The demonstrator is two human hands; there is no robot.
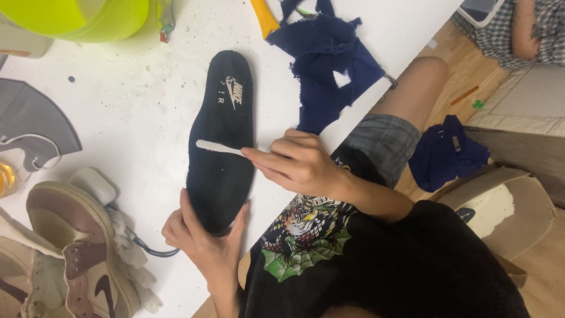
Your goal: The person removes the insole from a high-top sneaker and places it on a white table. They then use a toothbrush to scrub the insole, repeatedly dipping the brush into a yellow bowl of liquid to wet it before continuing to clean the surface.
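My left hand (203, 238) grips the black insole's (223, 135) heel on the counter (135, 100) while my right hand (300, 162) pinches a white stick (219, 148) across it.

**Black, navy and lime on a white bench**

The insole (222, 141) at centre frame is black with small white markings near its upper end. The stick (218, 147) lying across it is white. The bench (135, 100) is white, flecked with small dark spots. The rags (329, 59) at upper centre are navy blue, beside an orange-yellow handle (265, 17). The tub (82, 17) at upper left is lime green. The sneaker (76, 247) at lower left is cream and brown. The shirt (365, 259) is black with a green, orange and white print; the shorts (382, 141) are grey plaid.
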